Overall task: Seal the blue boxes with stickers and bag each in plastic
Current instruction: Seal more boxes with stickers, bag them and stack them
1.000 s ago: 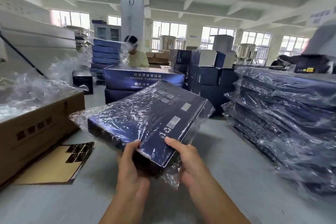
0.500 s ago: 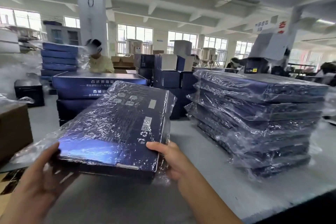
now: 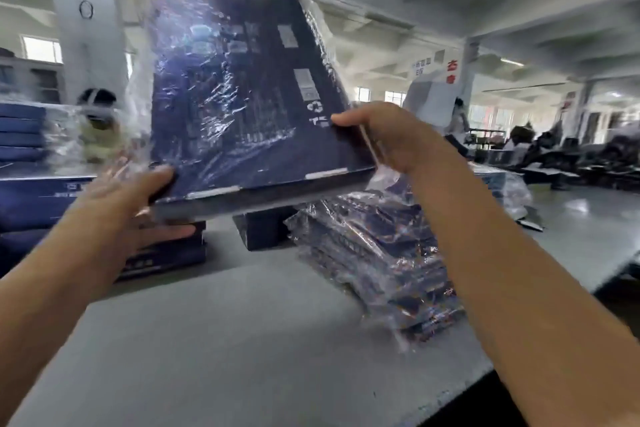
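A flat dark blue box (image 3: 239, 94) wrapped in a clear plastic bag is raised high above the table, tilted with its near edge lowest. Two white stickers sit on that near edge. My left hand (image 3: 128, 204) holds its lower left corner, thumb on top and fingers beneath. My right hand (image 3: 384, 135) grips the lower right corner, thumb on the top face. Below and to the right stands a stack of bagged blue boxes (image 3: 377, 263) on the grey table (image 3: 242, 340).
Unbagged blue boxes (image 3: 41, 204) are piled at the left, with more bagged ones behind them. A person (image 3: 97, 125) sits across the table at the left. A white pillar (image 3: 86, 28) rises behind. The table's edge runs along the right.
Both hands have lifted the bagged box from low over the table to high in front of me, tilting it up. The view has swung right toward the bagged stack.
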